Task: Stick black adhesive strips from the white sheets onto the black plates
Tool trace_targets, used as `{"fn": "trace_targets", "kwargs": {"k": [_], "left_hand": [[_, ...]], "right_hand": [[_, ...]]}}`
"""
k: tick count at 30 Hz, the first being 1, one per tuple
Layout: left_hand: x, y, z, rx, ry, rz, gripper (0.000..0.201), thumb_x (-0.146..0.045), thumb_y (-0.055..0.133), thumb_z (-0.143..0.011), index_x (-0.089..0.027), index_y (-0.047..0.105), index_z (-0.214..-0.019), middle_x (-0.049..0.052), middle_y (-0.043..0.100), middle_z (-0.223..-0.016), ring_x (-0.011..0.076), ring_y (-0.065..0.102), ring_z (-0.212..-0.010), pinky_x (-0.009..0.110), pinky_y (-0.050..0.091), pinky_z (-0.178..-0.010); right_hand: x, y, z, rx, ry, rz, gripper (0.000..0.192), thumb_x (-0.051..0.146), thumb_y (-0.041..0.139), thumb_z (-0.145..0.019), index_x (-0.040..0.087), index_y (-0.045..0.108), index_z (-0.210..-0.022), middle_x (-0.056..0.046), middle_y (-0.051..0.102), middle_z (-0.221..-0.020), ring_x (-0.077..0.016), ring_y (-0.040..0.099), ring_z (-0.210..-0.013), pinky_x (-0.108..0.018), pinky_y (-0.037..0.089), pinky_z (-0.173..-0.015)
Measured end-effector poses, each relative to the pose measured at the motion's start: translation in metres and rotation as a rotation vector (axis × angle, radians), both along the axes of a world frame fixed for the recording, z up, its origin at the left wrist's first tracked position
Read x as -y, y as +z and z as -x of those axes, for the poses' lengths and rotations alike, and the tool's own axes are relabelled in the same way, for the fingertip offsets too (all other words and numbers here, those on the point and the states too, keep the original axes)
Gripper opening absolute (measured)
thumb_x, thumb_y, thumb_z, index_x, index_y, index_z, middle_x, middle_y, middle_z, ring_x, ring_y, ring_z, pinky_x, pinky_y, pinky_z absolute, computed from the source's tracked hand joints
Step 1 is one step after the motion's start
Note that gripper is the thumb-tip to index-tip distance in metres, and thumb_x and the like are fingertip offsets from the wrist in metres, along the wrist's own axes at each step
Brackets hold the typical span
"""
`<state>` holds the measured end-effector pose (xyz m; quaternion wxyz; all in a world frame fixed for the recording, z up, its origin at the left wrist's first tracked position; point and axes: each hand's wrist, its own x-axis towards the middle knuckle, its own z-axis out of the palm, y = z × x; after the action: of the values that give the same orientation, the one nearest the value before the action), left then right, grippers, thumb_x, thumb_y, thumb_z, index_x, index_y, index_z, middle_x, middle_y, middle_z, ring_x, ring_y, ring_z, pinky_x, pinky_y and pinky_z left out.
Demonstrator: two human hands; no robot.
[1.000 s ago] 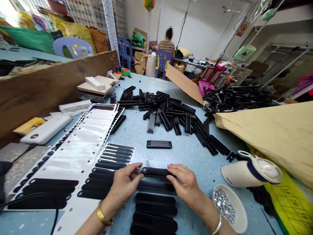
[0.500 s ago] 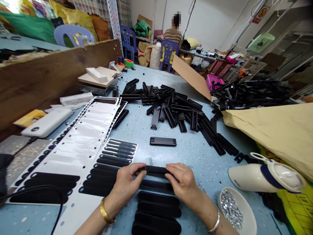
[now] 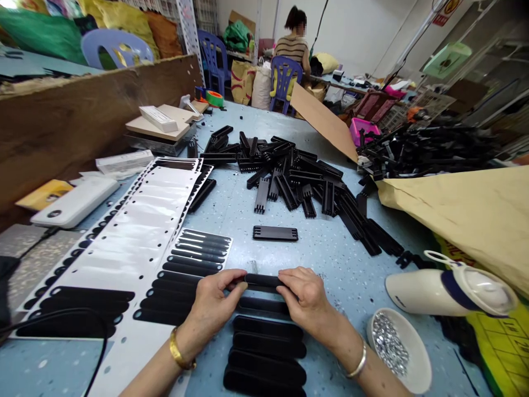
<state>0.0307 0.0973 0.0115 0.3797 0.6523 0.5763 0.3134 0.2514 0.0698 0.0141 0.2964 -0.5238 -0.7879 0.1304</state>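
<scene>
Between my two hands is a long black strip-shaped piece (image 3: 263, 280) with rounded ends, lying crosswise. My left hand (image 3: 219, 298) pinches its left end between thumb and fingers. At the other end, my right hand (image 3: 303, 292) grips it the same way. Several similar black pieces (image 3: 266, 344) lie in a column just below my hands. To the left are white backing sheets (image 3: 136, 220) with black rounded strips (image 3: 176, 295) stuck on them. A single slotted black bar (image 3: 275, 233) lies a little beyond my hands.
A heap of slotted black bars (image 3: 285, 165) covers the table's middle. On the right are a white bowl (image 3: 419, 353) of small metal parts, a cream bottle (image 3: 421, 291) on its side and brown paper (image 3: 450, 209). A white power bank (image 3: 76, 203) lies left. A person (image 3: 291, 44) sits far back.
The view has shifted slightly. Both hands keep their hold on the black strip-shaped piece, with little visible movement. The seated person's head and arm have shifted.
</scene>
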Motion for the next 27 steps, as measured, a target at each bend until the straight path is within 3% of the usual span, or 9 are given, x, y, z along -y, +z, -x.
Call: {"fn": "trace_targets", "kwargs": {"k": [5, 9, 15, 20, 27], "left_hand": [[0.002, -0.004, 0.002, -0.017, -0.018, -0.102, 0.027, -0.029, 0.063, -0.08, -0.02, 0.076, -0.102, 0.005, 0.079, -0.09, 0.0207, 0.073, -0.074, 0.033, 0.06, -0.073], [0.001, -0.008, 0.003, -0.016, -0.109, -0.238, 0.021, -0.025, 0.061, -0.083, -0.023, 0.077, -0.098, 0.004, 0.079, -0.095, 0.0217, 0.073, -0.089, 0.035, 0.058, -0.086], [-0.003, -0.014, 0.004, -0.039, -0.157, -0.384, 0.02, -0.021, 0.06, -0.085, -0.021, 0.077, -0.095, 0.006, 0.079, -0.093, 0.0207, 0.075, -0.087, 0.033, 0.059, -0.085], [-0.004, -0.017, 0.005, -0.069, -0.158, -0.441, 0.019, -0.023, 0.06, -0.086, -0.021, 0.077, -0.095, 0.005, 0.079, -0.093, 0.0211, 0.075, -0.085, 0.036, 0.061, -0.084], [-0.005, -0.016, 0.005, -0.053, -0.172, -0.467, 0.019, -0.023, 0.06, -0.087, -0.02, 0.076, -0.094, 0.006, 0.079, -0.091, 0.02, 0.075, -0.083, 0.034, 0.062, -0.081]], "right_hand": [[0.0, -0.001, 0.001, -0.006, 0.003, 0.036, 0.015, 0.013, 0.062, -0.085, 0.018, 0.074, -0.092, -0.008, 0.075, -0.092, -0.0244, 0.067, -0.081, -0.039, 0.05, -0.074], [-0.002, 0.0, 0.0, -0.046, 0.007, 0.084, 0.014, 0.013, 0.064, -0.084, 0.019, 0.075, -0.091, -0.007, 0.075, -0.09, -0.0229, 0.066, -0.08, -0.038, 0.05, -0.075], [0.0, -0.005, -0.001, -0.168, -0.002, 0.086, 0.019, 0.013, 0.066, -0.084, 0.019, 0.075, -0.099, -0.008, 0.076, -0.095, -0.0234, 0.069, -0.084, -0.038, 0.053, -0.078], [0.002, -0.016, -0.002, -0.34, -0.042, 0.074, 0.021, 0.015, 0.071, -0.081, 0.02, 0.076, -0.1, -0.008, 0.078, -0.095, -0.0229, 0.072, -0.084, -0.038, 0.056, -0.078], [-0.001, -0.021, -0.003, -0.479, -0.118, 0.218, 0.024, 0.011, 0.079, -0.071, 0.023, 0.078, -0.093, -0.005, 0.078, -0.089, -0.0225, 0.073, -0.084, -0.036, 0.059, -0.079]]}}
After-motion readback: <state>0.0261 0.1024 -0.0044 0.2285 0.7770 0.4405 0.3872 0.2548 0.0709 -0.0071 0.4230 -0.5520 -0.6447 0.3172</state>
